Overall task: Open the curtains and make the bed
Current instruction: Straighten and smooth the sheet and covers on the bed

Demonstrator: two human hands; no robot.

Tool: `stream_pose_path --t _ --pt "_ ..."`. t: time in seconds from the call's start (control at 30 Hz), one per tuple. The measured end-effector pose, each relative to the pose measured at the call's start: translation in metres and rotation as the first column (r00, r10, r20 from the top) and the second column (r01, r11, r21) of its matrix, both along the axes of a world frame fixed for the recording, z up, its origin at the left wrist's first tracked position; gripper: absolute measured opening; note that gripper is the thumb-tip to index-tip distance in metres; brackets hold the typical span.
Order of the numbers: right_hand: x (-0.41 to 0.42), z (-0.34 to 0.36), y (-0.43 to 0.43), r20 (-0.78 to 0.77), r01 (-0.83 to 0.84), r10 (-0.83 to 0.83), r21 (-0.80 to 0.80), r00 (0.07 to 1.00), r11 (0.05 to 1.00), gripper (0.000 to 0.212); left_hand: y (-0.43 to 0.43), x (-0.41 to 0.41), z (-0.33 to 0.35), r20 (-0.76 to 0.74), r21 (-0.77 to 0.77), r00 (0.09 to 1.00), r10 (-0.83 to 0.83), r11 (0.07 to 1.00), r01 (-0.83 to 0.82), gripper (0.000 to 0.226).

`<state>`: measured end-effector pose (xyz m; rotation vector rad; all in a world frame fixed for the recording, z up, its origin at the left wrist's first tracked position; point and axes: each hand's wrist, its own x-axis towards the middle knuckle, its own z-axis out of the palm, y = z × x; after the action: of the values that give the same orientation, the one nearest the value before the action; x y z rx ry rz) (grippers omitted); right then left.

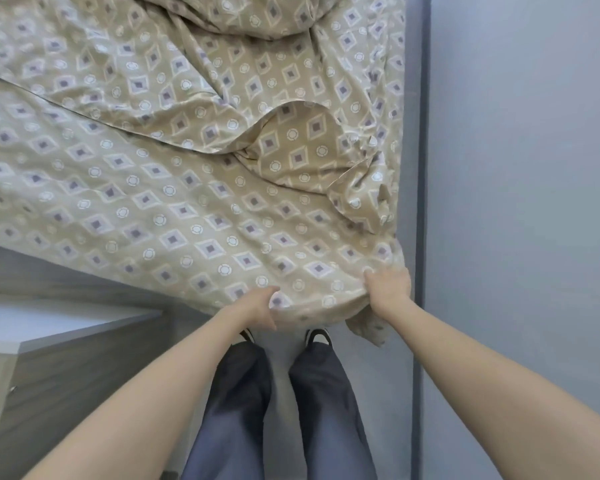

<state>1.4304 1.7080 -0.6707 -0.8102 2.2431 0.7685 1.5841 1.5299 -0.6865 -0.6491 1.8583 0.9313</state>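
1. Grey trousers (243, 410) and dark shoes (317, 337) with white stripes stand on the pale floor (281, 368), toes right at the bed's near edge.
2. Wood-grain cabinet (66, 368) with a pale top sits to the left, beside the bed's near side.
3. Both bare arms reach forward to the near edge of the bed cover (174, 188).
4. Left hand (258, 306) grips that edge, fingers curled under the fabric, thumb on top.
5. Right hand (388, 289) pinches a bunch of the cover at the near right corner, where a loose flap hangs down.
6. Beige cloth printed with diamonds and circles lies fairly smooth nearby; farther back it is rumpled into folds and a raised loop towards the right edge.
7. Blue-grey wall (520, 168) runs along the bed's right side.
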Motion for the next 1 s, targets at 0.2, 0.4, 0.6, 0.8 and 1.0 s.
stream_pose_path --t 0.2,0.4,0.6,0.8,1.0 --pt "-0.018 0.017 0.005 0.082 -0.041 0.052 -0.13 0.995 0.991 0.049 0.019 -0.041 0.014 -0.151 -0.094 0.978 0.143 0.983 -0.158 0.047" --pt "-0.041 0.068 -0.012 0.108 -0.05 0.078 -0.241 0.991 0.969 0.043 0.007 -0.063 0.066 -0.24 -0.152 0.928 0.284 0.933 -0.325 0.044" --pt "-0.062 0.131 -0.05 0.107 -0.07 0.114 -0.348 0.988 0.935 0.036 -0.032 -0.068 0.136 -0.342 -0.119 0.796 0.499 0.817 -0.564 0.044" --pt "-0.057 0.178 -0.12 0.09 -0.108 0.174 -0.493 0.981 0.863 0.04 -0.094 -0.05 0.203 -0.47 -0.106 0.639 0.609 0.679 -0.726 0.043" --pt "-0.031 0.219 -0.224 0.112 -0.112 0.214 -0.574 0.97 0.811 0.04 -0.188 -0.009 0.247 -0.552 -0.082 0.499 0.668 0.552 -0.83 0.043"
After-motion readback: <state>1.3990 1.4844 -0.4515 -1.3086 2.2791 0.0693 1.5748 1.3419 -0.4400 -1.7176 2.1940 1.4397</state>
